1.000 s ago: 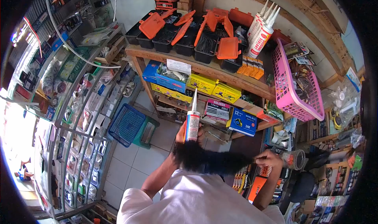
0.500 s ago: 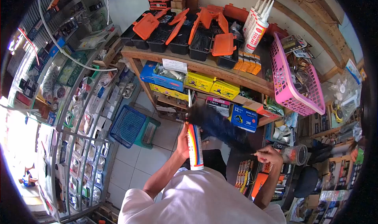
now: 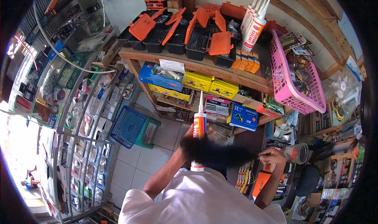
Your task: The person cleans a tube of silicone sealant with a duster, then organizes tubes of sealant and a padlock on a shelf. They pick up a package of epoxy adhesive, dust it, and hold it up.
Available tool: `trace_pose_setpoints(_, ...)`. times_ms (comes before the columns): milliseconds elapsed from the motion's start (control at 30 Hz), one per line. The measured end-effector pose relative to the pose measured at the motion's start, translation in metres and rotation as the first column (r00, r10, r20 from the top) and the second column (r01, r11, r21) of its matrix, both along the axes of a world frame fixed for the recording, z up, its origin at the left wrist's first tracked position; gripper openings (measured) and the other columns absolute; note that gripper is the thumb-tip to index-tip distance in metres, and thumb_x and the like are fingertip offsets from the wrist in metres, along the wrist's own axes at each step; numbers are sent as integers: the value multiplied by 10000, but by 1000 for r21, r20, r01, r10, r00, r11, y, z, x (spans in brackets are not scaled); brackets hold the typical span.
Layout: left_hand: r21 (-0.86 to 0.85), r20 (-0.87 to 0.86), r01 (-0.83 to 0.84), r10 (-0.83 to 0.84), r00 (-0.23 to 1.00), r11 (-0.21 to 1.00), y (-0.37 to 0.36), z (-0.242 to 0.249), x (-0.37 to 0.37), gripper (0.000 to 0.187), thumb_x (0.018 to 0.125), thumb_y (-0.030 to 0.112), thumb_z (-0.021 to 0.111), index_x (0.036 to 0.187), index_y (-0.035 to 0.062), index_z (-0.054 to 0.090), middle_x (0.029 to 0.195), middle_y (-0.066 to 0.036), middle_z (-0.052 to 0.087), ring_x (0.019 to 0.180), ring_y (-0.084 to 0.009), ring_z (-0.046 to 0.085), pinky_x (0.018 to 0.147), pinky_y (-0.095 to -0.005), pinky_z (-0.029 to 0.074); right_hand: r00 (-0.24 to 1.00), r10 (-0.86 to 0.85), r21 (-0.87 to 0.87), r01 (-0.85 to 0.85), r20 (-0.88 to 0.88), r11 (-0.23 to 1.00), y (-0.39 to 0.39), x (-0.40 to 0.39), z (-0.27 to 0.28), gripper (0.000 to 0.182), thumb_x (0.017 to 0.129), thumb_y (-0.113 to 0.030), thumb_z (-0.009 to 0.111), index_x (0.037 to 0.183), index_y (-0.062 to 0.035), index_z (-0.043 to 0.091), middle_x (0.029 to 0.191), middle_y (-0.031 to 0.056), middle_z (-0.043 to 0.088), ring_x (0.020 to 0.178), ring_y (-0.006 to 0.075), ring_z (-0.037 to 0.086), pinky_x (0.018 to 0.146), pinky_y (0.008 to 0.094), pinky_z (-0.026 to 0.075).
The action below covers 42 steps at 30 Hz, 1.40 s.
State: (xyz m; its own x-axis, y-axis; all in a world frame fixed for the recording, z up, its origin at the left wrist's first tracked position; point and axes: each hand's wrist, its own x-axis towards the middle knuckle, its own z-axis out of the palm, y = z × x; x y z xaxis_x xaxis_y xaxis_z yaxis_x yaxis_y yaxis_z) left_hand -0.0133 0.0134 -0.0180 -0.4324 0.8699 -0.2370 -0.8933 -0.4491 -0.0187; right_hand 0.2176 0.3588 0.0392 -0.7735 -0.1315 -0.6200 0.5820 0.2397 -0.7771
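My left hand (image 3: pixel 187 137) is closed round an upright white silicone sealant tube (image 3: pixel 200 123) with a pointed nozzle, in front of my chest. A black feather duster (image 3: pixel 224 155) lies across the tube's middle and hides part of it and some of my left fingers. The duster's thin handle end is pinched in my right hand (image 3: pixel 273 156), off to the right. More sealant tubes (image 3: pixel 254 33) stand on the wooden shelf top, beside several small orange boxes (image 3: pixel 245 62).
Black bins (image 3: pixel 197 47) with orange lids line the wooden shelf (image 3: pixel 173 58). A pink basket (image 3: pixel 283 70) tilts at its right end. Glass display shelves (image 3: pixel 84 125) run along the left. A blue basket (image 3: pixel 126 125) and a green stool (image 3: pixel 149 133) stand on the tiled floor.
The duster has swung down from the tube's upper part to its middle. The tube has shifted slightly right, and my right hand a little right as well.
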Motion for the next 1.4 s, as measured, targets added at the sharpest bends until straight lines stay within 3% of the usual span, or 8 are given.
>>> trace_pose_setpoints(133, -33, -114, -17, 13, 993, 999, -3, -32, 4, 440, 966, 469, 417, 1082, 58, 523, 1014, -106, 616, 856, -300, 622, 936, -520, 449, 986, -164, -145, 157, -34, 977, -1, -5, 3, 230, 905, -164, 636, 984, 50, 668, 602, 42, 570, 487, 60, 465, 428, 232, 335)
trace_pose_setpoints(467, 249, -144, 165, -132, 981, 954, -8, -6, -3, 440, 977, 327, 420, 1360, 113, 400, 1343, -161, 492, 1260, -300, 461, 1062, -497, 363, 995, 103, -72, -103, 5, 992, -7, -14, 24, 218, 913, -165, 618, 955, 43, 668, 597, 39, 555, 478, 55, 446, 421, 229, 322)
trace_pose_setpoints(600, -97, -319, 124, -149, 936, 988, -9, -23, -9, 452, 981, 404, 326, 1319, 122, 426, 1394, -207, 422, 1265, -366, 441, 1098, -591, 248, 1000, 0, 88, -1, 5, 996, -2, -7, 15, 222, 916, -165, 614, 940, 48, 671, 593, 38, 559, 467, 51, 435, 420, 229, 325)
trace_pose_setpoints(667, 310, -125, 214, -184, 975, 926, -13, -23, -10, 510, 966, 459, 354, 1265, 65, 477, 1438, -188, 375, 1321, -335, 372, 1106, -585, 226, 984, -177, -54, 176, -11, 983, 2, -9, 10, 244, 898, -185, 644, 939, 54, 675, 629, 49, 600, 470, 49, 454, 425, 227, 348)
trace_pose_setpoints(733, -130, -386, 69, -114, 915, 989, -11, -5, -5, 541, 967, 497, 357, 1219, 41, 503, 1431, -182, 387, 1302, -340, 397, 1084, -601, 254, 991, -132, -97, 133, 11, 986, 0, -13, 18, 248, 893, -186, 650, 938, 56, 679, 635, 56, 609, 466, 48, 456, 423, 225, 349)
trace_pose_setpoints(800, 7, -47, 198, -198, 979, 980, -10, -3, -8, 605, 944, 549, 388, 1266, 46, 483, 1430, -180, 390, 1293, -335, 408, 1067, -586, 302, 995, 99, -26, -99, 7, 995, 0, -15, 20, 235, 901, -170, 635, 948, 56, 678, 613, 54, 590, 465, 48, 448, 415, 228, 332)
trace_pose_setpoints(1200, -115, -99, 106, -117, 988, 988, -24, -28, -15, 552, 928, 520, 437, 1249, 78, 518, 1088, -166, 626, 1124, -361, 554, 1037, -624, 317, 999, -47, 11, 47, 27, 999, -13, -21, 19, 257, 918, -200, 621, 972, 46, 672, 605, 36, 562, 479, 53, 441, 425, 236, 315)
trace_pose_setpoints(1400, 1, -24, 154, -153, 988, 988, -20, -6, -24, 602, 939, 512, 400, 1294, 30, 471, 1348, -205, 473, 1198, -462, 461, 1049, -623, 291, 999, -24, -27, 26, 47, 999, -14, -20, 22, 262, 932, -199, 598, 953, 54, 662, 600, 32, 551, 470, 48, 418, 424, 229, 304)
